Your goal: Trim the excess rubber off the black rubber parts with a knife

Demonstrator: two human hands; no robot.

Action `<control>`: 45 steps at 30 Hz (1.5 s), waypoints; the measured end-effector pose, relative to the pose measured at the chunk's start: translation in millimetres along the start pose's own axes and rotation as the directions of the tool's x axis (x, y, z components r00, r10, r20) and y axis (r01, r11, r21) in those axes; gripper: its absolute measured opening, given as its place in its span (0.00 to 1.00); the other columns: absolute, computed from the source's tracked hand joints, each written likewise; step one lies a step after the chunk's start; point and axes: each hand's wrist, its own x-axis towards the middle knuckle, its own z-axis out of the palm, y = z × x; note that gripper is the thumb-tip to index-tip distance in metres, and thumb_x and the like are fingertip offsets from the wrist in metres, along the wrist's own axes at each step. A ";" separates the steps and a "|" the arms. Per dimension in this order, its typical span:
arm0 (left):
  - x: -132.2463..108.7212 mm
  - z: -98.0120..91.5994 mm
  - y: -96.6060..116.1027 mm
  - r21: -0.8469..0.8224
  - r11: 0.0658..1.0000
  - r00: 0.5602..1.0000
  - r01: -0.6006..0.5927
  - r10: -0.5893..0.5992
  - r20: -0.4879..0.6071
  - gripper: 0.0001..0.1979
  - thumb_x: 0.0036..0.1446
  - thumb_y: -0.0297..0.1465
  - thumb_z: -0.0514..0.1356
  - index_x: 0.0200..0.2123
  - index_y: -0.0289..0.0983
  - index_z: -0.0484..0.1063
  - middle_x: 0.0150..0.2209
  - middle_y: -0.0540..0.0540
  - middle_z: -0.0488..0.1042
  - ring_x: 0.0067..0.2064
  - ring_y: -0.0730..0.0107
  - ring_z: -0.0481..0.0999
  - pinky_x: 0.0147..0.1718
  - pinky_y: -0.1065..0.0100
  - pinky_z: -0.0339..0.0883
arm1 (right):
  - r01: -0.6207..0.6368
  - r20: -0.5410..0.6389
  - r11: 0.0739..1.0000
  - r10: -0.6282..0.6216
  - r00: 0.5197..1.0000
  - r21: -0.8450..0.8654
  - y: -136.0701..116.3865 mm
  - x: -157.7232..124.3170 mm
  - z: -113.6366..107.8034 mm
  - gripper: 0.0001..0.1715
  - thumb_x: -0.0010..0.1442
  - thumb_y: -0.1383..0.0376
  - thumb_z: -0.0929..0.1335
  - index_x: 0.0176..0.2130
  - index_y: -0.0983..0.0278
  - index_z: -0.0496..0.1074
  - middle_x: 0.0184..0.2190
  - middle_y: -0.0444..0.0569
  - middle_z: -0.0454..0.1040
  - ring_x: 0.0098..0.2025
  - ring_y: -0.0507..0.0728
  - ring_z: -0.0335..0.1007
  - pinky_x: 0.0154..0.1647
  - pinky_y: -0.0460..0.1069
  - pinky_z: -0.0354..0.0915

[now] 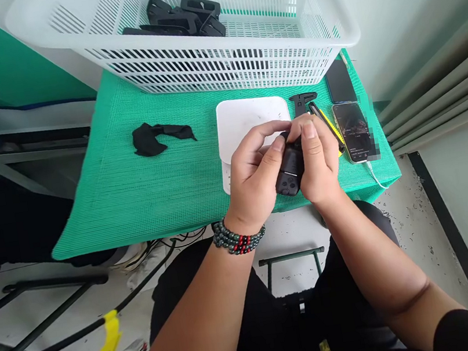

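A small black plastic part [290, 170] with round recesses at its near end is gripped between both hands, above the table's front edge. My left hand [255, 175], a beaded bracelet at its wrist, pinches the part from the left with thumb and fingers. From the right, my right hand [316, 151] closes round it, thumb along its top. The part's far end is partly hidden by fingers. Just behind the hands lies a white flat scale-like device [247, 118], and beyond my right fingers a black caliper [302, 102].
A white plastic basket [217, 63] with several black parts [184, 18] stands at the back of the green-covered table [167, 197]. A crumpled black cloth-like piece [152, 139] lies left. A yellow-black cutter [328, 123], a lit phone [353, 134] on a cable and a dark phone [340, 82] lie right.
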 end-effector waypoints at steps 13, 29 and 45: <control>2.7 -0.2 -9.6 -0.053 0.994 0.995 -0.095 0.093 -0.038 0.15 0.69 0.45 0.62 0.50 0.43 0.79 0.25 0.53 0.72 0.21 0.76 0.66 0.19 0.71 0.61 | 0.172 0.023 0.982 -0.170 0.985 -0.082 7.0 6.3 -1.2 0.21 0.76 0.55 0.63 0.33 0.60 0.69 0.30 0.44 0.72 0.35 0.54 0.70 0.39 0.52 0.68; 0.9 4.8 -9.5 0.051 0.987 0.974 -0.151 0.157 -0.164 0.14 0.71 0.46 0.61 0.47 0.42 0.77 0.24 0.52 0.69 0.27 0.70 0.75 0.26 0.67 0.73 | 0.298 0.011 0.915 -0.307 0.952 -0.270 11.0 6.8 -5.5 0.13 0.76 0.61 0.64 0.39 0.59 0.74 0.38 0.48 0.72 0.42 0.57 0.73 0.48 0.57 0.71; 0.3 2.9 -9.4 0.038 0.974 0.968 -0.223 0.226 -0.106 0.11 0.72 0.42 0.61 0.47 0.41 0.76 0.20 0.56 0.65 0.19 0.78 0.61 0.16 0.70 0.57 | 0.309 -0.013 0.896 -0.330 0.944 -0.318 7.6 4.9 -2.6 0.12 0.75 0.62 0.66 0.36 0.60 0.67 0.36 0.45 0.70 0.37 0.53 0.69 0.37 0.51 0.65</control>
